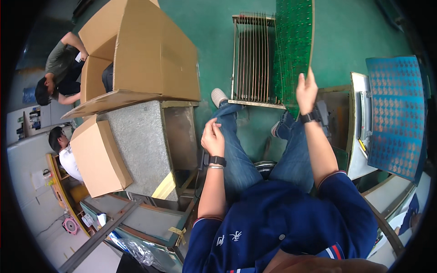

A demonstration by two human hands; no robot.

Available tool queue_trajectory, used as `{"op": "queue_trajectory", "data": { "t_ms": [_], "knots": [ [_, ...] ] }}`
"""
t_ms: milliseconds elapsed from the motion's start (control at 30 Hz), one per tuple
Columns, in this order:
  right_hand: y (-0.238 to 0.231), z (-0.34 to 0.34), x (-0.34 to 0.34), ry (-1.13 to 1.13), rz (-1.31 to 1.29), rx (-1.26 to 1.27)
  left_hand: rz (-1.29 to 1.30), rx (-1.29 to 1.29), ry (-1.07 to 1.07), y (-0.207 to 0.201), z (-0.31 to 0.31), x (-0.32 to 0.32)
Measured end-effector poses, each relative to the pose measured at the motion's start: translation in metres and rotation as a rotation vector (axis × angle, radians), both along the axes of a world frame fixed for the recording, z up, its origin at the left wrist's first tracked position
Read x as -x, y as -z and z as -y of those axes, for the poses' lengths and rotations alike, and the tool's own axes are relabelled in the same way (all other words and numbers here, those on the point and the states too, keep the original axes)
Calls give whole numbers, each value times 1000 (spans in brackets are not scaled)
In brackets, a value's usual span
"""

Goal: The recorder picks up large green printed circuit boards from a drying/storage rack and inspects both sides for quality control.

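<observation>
My right hand (307,90) grips the right edge of a large green sheet (293,41) marked with rows of small patterns, the thumb on its face and the fingers behind the edge. The sheet stands nearly upright at the right side of a metal rack (258,104) with many thin upright wires, on the floor before my feet. My left hand (212,137) is raised over my left knee, apart from the rack, its fingers curled together. Whether anything small is between them is hidden.
At left, an open cardboard box (157,50) and a smaller carton (100,157) sit on a grey-topped stand (141,141). A blue patterned panel (395,118) leans at right beside a white board (359,123). Two people are at far left. A metal bar (104,232) crosses lower left.
</observation>
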State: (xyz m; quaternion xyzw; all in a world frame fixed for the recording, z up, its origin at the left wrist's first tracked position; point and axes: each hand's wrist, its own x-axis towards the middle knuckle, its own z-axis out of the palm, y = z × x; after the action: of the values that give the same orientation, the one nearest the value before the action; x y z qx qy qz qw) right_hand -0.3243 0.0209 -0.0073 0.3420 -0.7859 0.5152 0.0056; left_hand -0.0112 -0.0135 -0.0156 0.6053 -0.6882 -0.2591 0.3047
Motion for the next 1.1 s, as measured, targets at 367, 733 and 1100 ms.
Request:
{"op": "queue_trajectory", "data": {
  "t_ms": [367, 733, 1100],
  "knots": [
    [42, 27, 18, -5, 81, -171, -35, -51, -14, 13, 10, 5],
    [149, 66, 12, -65, -78, -582, 8, -77, 3, 10, 13, 16],
    [152, 64, -21, -183, -192, -933, 13, -169, -61, -1, 18, 18]
  ]
}}
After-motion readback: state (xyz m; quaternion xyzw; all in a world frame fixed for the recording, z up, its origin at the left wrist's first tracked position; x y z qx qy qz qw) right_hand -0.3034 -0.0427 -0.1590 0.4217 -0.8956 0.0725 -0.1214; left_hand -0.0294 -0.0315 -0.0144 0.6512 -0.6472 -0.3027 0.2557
